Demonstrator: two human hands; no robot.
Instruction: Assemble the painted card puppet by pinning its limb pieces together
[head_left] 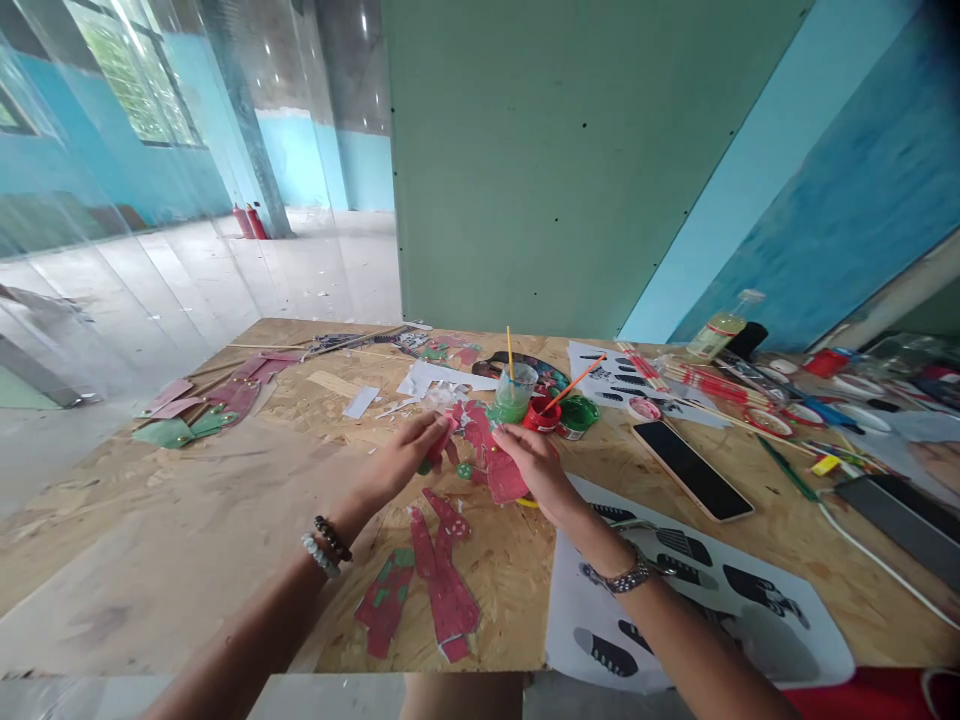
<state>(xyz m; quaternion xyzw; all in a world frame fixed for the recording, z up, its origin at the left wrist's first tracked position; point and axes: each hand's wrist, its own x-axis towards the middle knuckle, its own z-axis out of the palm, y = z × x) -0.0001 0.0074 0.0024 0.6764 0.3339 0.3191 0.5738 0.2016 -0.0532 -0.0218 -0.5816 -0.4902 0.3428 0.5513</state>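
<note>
My left hand (421, 442) pinches one edge of a red-painted paper cut-out (507, 478) with green patches. At its other side, the fingers of my right hand (534, 458) are closed on the same cut-out, which is held just above the table. Some of its outline is hidden by my fingers. Below my hands lie more red cut-outs: a piece with green marks (387, 603) and a longer jointed-looking piece (450, 592). Right behind the held piece stand a clear cup of greenish liquid (514, 405), a red paint jar (541, 414) and a green paint jar (578, 418).
A phone (694, 470) and printed sheets (600, 640) lie to the right on the wooden board table (300, 500). Red-and-green cut-outs (225, 405) rest at the left. White paper scraps (362, 402) are scattered behind; a bottle (720, 330) stands at the back right.
</note>
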